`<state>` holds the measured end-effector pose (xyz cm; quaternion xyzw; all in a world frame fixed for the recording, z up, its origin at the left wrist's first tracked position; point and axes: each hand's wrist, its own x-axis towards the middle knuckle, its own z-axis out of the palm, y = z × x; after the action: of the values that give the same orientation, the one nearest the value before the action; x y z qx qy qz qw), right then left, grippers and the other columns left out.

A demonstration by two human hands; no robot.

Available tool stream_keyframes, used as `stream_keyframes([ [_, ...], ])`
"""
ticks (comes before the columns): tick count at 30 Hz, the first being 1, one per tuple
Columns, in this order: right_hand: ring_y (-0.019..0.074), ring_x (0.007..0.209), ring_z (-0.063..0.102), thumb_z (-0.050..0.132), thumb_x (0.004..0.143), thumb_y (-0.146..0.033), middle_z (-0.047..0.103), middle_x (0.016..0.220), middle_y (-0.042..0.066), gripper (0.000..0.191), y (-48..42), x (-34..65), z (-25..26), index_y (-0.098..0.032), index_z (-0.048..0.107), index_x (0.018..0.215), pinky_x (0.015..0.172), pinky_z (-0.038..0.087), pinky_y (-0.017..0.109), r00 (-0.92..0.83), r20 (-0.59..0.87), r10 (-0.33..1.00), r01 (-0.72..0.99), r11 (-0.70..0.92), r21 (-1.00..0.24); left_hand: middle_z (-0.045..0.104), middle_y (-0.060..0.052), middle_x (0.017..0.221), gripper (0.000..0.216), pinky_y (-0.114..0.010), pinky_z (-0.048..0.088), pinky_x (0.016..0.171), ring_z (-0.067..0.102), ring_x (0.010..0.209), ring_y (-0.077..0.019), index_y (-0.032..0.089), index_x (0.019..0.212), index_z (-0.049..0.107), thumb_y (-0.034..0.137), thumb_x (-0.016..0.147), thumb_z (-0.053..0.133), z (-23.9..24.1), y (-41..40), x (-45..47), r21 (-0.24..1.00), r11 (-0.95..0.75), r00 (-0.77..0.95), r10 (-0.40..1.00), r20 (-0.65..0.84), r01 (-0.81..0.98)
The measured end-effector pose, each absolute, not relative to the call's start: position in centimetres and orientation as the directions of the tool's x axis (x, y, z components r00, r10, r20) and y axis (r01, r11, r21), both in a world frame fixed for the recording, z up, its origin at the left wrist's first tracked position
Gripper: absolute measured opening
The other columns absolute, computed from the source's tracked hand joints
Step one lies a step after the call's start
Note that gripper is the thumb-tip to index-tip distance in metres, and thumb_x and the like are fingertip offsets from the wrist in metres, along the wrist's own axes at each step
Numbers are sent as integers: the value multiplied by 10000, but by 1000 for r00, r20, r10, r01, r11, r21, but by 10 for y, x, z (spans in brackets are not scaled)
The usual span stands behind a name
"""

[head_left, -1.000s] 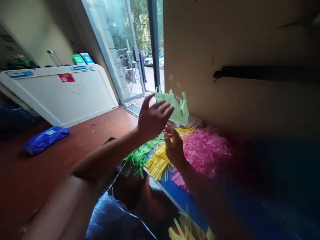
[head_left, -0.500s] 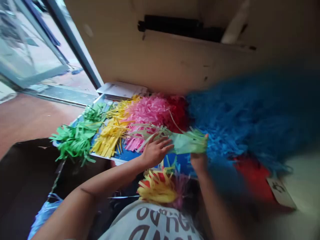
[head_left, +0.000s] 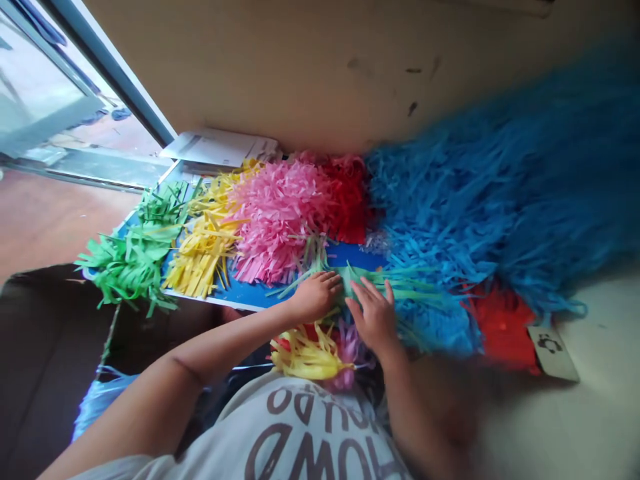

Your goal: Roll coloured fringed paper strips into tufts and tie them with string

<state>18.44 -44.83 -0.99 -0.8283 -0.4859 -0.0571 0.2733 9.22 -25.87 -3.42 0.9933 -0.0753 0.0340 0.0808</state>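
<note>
A pale green fringed tissue-paper strip (head_left: 360, 273) lies across the blue board (head_left: 235, 293), its cut ends spread left and right. My left hand (head_left: 316, 295) rests on the strip's left part, fingers laid flat and close together. Just right of it my right hand (head_left: 375, 317) is open, fingers spread at the strip's near edge; whether the fingertips press on it I cannot tell. Below the hands, against my shirt, sits a tassel bundle of yellow fringe (head_left: 305, 353) and purple fringe (head_left: 350, 347), partly covered by my right hand.
Piles of green fringe (head_left: 130, 263), yellow fringe (head_left: 200, 257), pink fringe (head_left: 280, 213) and red fringe (head_left: 347, 207) line the board. A large blue fringe heap (head_left: 475, 207) fills the right. Red paper (head_left: 503, 327) and a card (head_left: 553, 350) lie nearby. White papers (head_left: 220, 147) sit by the wall.
The pale green strip was held up between my hands; now it lies lower, spread on the board. My right hand has let go of its end and moved left, fingers apart.
</note>
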Motion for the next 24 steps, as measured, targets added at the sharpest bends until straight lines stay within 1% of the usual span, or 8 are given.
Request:
stream_keyframes([
  [2, 342, 1284, 537, 438, 987, -417, 658, 1265, 171, 397, -441, 206, -17, -200, 599, 1278, 1109, 251, 692, 651, 375, 661, 756, -514, -406, 590, -165, 1396, 424, -452, 440, 1067, 555, 1291, -307, 115, 1292, 632, 278, 911, 544, -36, -258, 89, 145, -980, 989, -123, 79, -133],
  [5, 402, 1335, 472, 445, 977, -395, 527, 1393, 278, 477, -456, 225, -18, -130, 506, 1369, 1047, 317, 711, 768, 541, 344, 609, -653, -450, 596, -168, 1384, 394, -479, 422, 1054, 553, 1284, -311, 125, 1258, 646, 282, 914, 537, -32, -256, 86, 156, -983, 993, -90, 75, -101],
  [6, 400, 1337, 475, 474, 965, -373, 517, 1403, 279, 480, -460, 223, -17, -135, 488, 1382, 1050, 335, 692, 734, 580, 354, 645, -631, -431, 612, -164, 1364, 376, -489, 410, 1054, 561, 1269, -307, 135, 1235, 657, 289, 913, 537, -29, -256, 85, 171, -981, 995, -76, 71, -87],
  [9, 321, 1292, 547, 552, 922, -298, 586, 1367, 200, 442, -457, 202, -20, -186, 498, 1346, 1086, 394, 577, 473, 535, 700, 880, -355, -314, 681, -132, 1254, 315, -505, 352, 1081, 600, 1190, -272, 172, 1156, 688, 301, 921, 522, -17, -254, 87, 227, -972, 997, -36, 73, -52],
  [11, 240, 1172, 643, 515, 923, -192, 678, 1255, 136, 354, -448, 192, -29, -196, 531, 1277, 1072, 443, 492, 329, 492, 806, 931, -190, -310, 715, -110, 1174, 278, -522, 302, 1108, 619, 1132, -258, 184, 1094, 710, 284, 919, 518, -10, -250, 88, 232, -971, 996, -34, 78, -51],
  [15, 176, 995, 716, 462, 918, -66, 762, 1040, 61, 268, -444, 203, -43, -203, 611, 1095, 1050, 458, 430, 319, 518, 794, 935, -174, -308, 734, -85, 1136, 258, -572, 238, 1126, 608, 1138, -276, 197, 986, 745, 183, 906, 501, -3, -234, 80, 164, -985, 995, -49, 82, -61],
  [20, 208, 1084, 689, 585, 910, -202, 726, 1166, 110, 258, -452, 214, -46, -189, 573, 1168, 1066, 435, 448, 326, 482, 813, 933, -192, -306, 736, -77, 1160, 260, -554, 350, 1010, 593, 1169, -302, 223, 986, 757, 205, 896, 513, 1, -212, 68, 200, -975, 991, 117, 71, 101],
  [24, 214, 1121, 674, 586, 911, -180, 723, 1185, 100, 76, -447, 210, -47, -209, 599, 981, 1067, 419, 435, 361, 496, 790, 929, -259, -263, 717, -70, 1219, 273, -553, 347, 1047, 579, 1214, -298, 242, 1020, 757, 228, 881, 522, 16, -211, 61, 226, -962, 980, 178, 90, 154],
])
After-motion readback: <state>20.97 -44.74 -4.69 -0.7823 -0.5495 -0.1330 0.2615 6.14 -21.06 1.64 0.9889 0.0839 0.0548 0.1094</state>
